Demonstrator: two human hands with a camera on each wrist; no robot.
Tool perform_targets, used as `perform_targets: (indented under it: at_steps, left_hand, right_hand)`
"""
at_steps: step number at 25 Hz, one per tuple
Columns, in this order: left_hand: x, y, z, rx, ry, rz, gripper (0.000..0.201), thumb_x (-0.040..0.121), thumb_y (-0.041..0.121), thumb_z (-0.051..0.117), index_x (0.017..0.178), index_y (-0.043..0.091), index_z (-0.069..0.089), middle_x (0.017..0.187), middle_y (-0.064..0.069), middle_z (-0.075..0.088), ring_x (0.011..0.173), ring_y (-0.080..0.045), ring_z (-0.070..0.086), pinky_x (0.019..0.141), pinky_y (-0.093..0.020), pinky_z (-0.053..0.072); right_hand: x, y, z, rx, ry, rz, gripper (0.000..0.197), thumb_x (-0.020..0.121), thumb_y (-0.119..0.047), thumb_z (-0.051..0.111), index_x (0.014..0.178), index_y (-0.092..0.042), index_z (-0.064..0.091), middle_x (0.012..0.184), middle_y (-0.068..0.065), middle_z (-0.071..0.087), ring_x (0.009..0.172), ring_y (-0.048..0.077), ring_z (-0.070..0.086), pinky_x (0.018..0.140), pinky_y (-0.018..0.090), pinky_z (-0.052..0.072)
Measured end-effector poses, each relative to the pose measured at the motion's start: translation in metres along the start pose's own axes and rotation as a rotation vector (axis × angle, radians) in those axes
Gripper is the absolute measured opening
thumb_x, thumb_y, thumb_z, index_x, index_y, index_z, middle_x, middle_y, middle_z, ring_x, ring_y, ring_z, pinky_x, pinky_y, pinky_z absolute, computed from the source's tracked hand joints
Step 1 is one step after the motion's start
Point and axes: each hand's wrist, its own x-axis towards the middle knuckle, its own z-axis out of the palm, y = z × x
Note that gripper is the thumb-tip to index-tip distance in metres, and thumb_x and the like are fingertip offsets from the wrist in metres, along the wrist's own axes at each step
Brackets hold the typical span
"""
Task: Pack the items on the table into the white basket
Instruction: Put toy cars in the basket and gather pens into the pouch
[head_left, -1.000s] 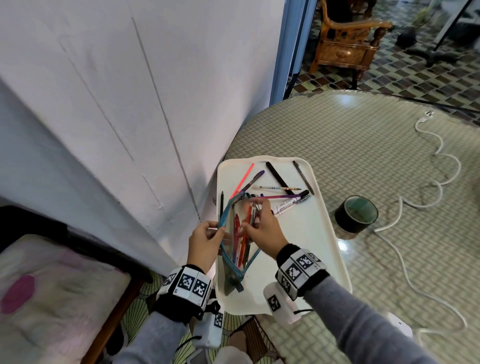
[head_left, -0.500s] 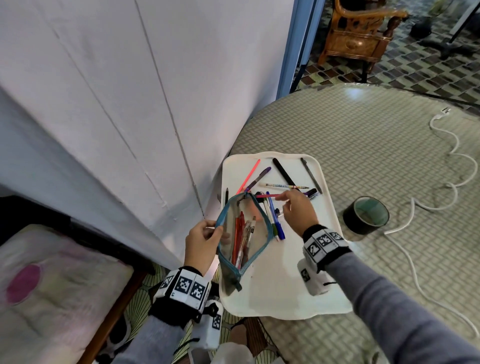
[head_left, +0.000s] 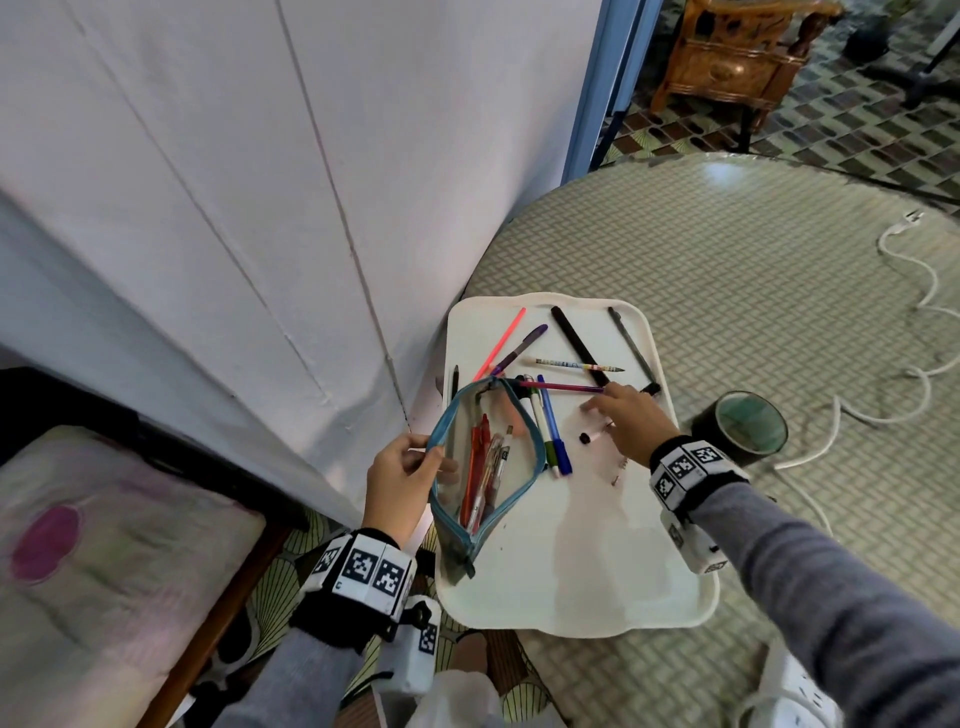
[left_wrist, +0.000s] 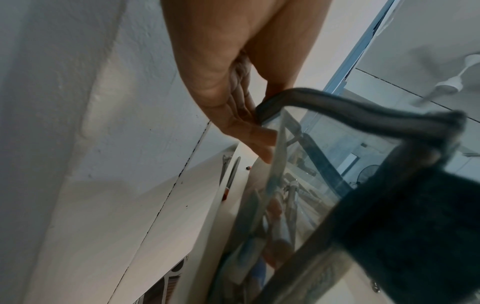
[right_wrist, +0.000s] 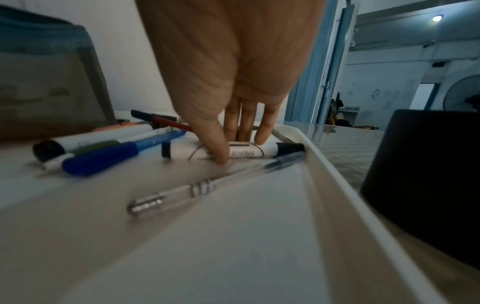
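A white tray (head_left: 597, 571) lies on the round table with loose pens on it. My left hand (head_left: 434, 457) pinches the blue zipper rim of a clear pencil pouch (head_left: 488, 467), holding its mouth wide; red and clear pens lie inside. From the left wrist, the hand (left_wrist: 259, 123) grips the rim of the pouch (left_wrist: 337, 164). My right hand (head_left: 597, 410) is down on the tray's right side. In the right wrist view the hand (right_wrist: 233, 148) pinches a white marker (right_wrist: 265, 151), thumb near, fingers behind. A clear pen (right_wrist: 207, 185) lies just in front of it.
Blue and green-tipped pens (head_left: 553, 436) lie beside the pouch; pink, purple, black and grey pens and a pencil (head_left: 576, 365) lie at the tray's far end. A black tape roll (head_left: 740, 428) stands right of the tray. A white cable (head_left: 909, 322) snakes beyond. The wall is close on the left.
My right hand has come away from the pouch and moved right across the tray onto the white marker. The pouch mouth now gapes wider, and the left hand keeps its hold.
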Motion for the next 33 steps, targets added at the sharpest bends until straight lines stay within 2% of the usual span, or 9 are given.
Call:
perform_targets:
  at_steps: [4, 7, 10, 13, 19, 22, 26, 30, 33]
  left_hand:
    - [-0.001, 0.000, 0.000, 0.022, -0.015, 0.011, 0.005, 0.094, 0.011, 0.055, 0.091, 0.012, 0.060, 0.076, -0.005, 0.074, 0.075, -0.020, 0.072, 0.077, -0.047, 0.058]
    - [0.002, -0.002, -0.001, 0.037, -0.020, 0.012, 0.005, 0.093, 0.012, 0.057, 0.090, 0.014, 0.061, 0.077, -0.006, 0.074, 0.076, -0.021, 0.072, 0.077, -0.048, 0.057]
    - [0.005, -0.003, 0.002, 0.062, -0.040, 0.023, 0.003, 0.092, 0.015, 0.059, 0.090, 0.016, 0.061, 0.083, -0.009, 0.074, 0.081, -0.024, 0.071, 0.079, -0.050, 0.056]
    - [0.000, 0.001, 0.009, 0.079, -0.047, 0.049, 0.005, 0.092, 0.011, 0.058, 0.089, 0.015, 0.060, 0.081, -0.007, 0.074, 0.080, -0.022, 0.072, 0.077, -0.041, 0.058]
    - [-0.004, 0.004, 0.007, 0.053, -0.051, 0.056, 0.008, 0.093, 0.010, 0.056, 0.089, 0.015, 0.059, 0.079, -0.005, 0.073, 0.076, -0.017, 0.071, 0.072, -0.036, 0.058]
    - [-0.005, 0.004, 0.004, 0.034, -0.050, 0.052, 0.007, 0.093, 0.010, 0.056, 0.090, 0.014, 0.060, 0.079, -0.005, 0.073, 0.077, -0.020, 0.072, 0.069, -0.035, 0.058]
    - [-0.005, 0.003, 0.003, 0.034, -0.044, 0.049, 0.009, 0.093, 0.009, 0.056, 0.088, 0.015, 0.059, 0.080, -0.007, 0.073, 0.078, -0.020, 0.071, 0.067, -0.034, 0.057]
    - [-0.006, 0.002, 0.003, 0.027, -0.048, 0.042, 0.009, 0.094, 0.010, 0.056, 0.087, 0.015, 0.059, 0.081, -0.008, 0.073, 0.078, -0.022, 0.071, 0.065, -0.034, 0.057]
    - [-0.005, 0.000, 0.001, 0.036, -0.041, 0.046, 0.009, 0.093, 0.011, 0.057, 0.086, 0.017, 0.059, 0.084, -0.012, 0.073, 0.080, -0.025, 0.071, 0.066, -0.035, 0.057]
  right_hand:
    - [-0.012, 0.001, -0.006, 0.017, 0.153, -0.104, 0.025, 0.082, -0.001, 0.063, 0.106, -0.009, 0.066, 0.103, 0.013, 0.057, 0.094, 0.034, 0.058, 0.082, 0.038, 0.039]
    - [-0.021, -0.005, -0.011, 0.255, 0.351, -0.025, 0.028, 0.086, -0.006, 0.061, 0.114, -0.007, 0.060, 0.100, 0.015, 0.049, 0.073, 0.030, 0.056, 0.071, 0.038, 0.047]
    - [-0.029, -0.008, -0.006, 0.358, 0.296, 0.276, 0.033, 0.092, -0.013, 0.053, 0.125, -0.005, 0.049, 0.115, 0.020, 0.046, 0.092, 0.037, 0.057, 0.082, 0.041, 0.046]
    - [-0.037, -0.009, 0.008, 0.420, 0.146, 0.582, 0.041, 0.089, -0.022, 0.060, 0.120, -0.002, 0.042, 0.119, 0.023, 0.049, 0.105, 0.040, 0.055, 0.083, 0.040, 0.044]
    - [-0.046, -0.028, 0.019, 0.610, 0.182, 0.628, 0.044, 0.088, -0.006, 0.052, 0.129, 0.001, 0.038, 0.117, 0.022, 0.054, 0.110, 0.038, 0.053, 0.085, 0.034, 0.041]
    - [-0.045, -0.041, 0.020, 0.612, 0.231, 0.659, 0.025, 0.094, -0.015, 0.045, 0.106, 0.007, 0.048, 0.107, 0.026, 0.055, 0.100, 0.040, 0.052, 0.081, 0.040, 0.040]
    - [-0.047, -0.083, -0.018, 1.204, 0.388, 0.448, 0.013, 0.101, -0.018, 0.040, 0.100, -0.005, 0.039, 0.081, 0.009, 0.051, 0.067, 0.024, 0.055, 0.056, 0.029, 0.047]
    - [-0.047, -0.124, -0.052, 1.375, 0.509, 0.135, 0.006, 0.101, -0.011, 0.040, 0.106, -0.007, 0.039, 0.079, 0.008, 0.059, 0.057, 0.015, 0.060, 0.060, 0.032, 0.054]
    - [-0.045, -0.149, -0.053, 1.568, 0.425, 0.010, 0.046, 0.097, 0.005, 0.039, 0.134, -0.018, 0.024, 0.090, 0.013, 0.059, 0.059, 0.015, 0.061, 0.060, 0.035, 0.057]
